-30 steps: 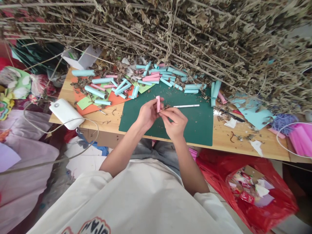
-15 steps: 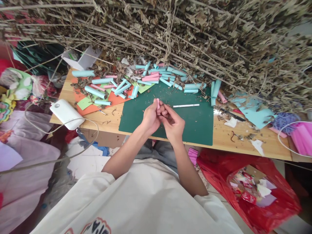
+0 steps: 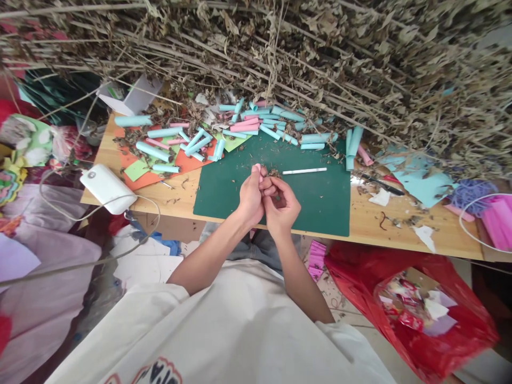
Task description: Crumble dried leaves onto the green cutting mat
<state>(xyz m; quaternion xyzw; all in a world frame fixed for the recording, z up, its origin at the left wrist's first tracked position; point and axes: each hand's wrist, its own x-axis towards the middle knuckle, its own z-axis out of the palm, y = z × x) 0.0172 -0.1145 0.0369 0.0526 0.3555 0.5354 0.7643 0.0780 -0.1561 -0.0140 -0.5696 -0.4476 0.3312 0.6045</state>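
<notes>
Over the green cutting mat (image 3: 224, 186), my two hands meet, fingertips together. My left hand (image 3: 252, 194) is closed around a small pink paper roll (image 3: 258, 167), of which only the top end shows above the thumb. Pressed against the left fingers, my right hand (image 3: 282, 205) has its thumb and fingers pinched; what lies between them is hidden. Dried plant bits (image 3: 274, 173) show just beyond the fingers. A thin white stick (image 3: 304, 171) lies on the mat to the right of my hands.
Blue paper rolls (image 3: 154, 151) and pink ones (image 3: 245, 127) lie along the back. Dried stalks (image 3: 240, 58) overhang the table. A white power bank (image 3: 108, 188) with a cable is at left; a black-handled knife (image 3: 382, 184) and red bag (image 3: 356, 272) are at right.
My hands stay together over the mat with the pink paper roll; the fingers have shifted slightly and less of the roll shows. The whole view has moved a little.
</notes>
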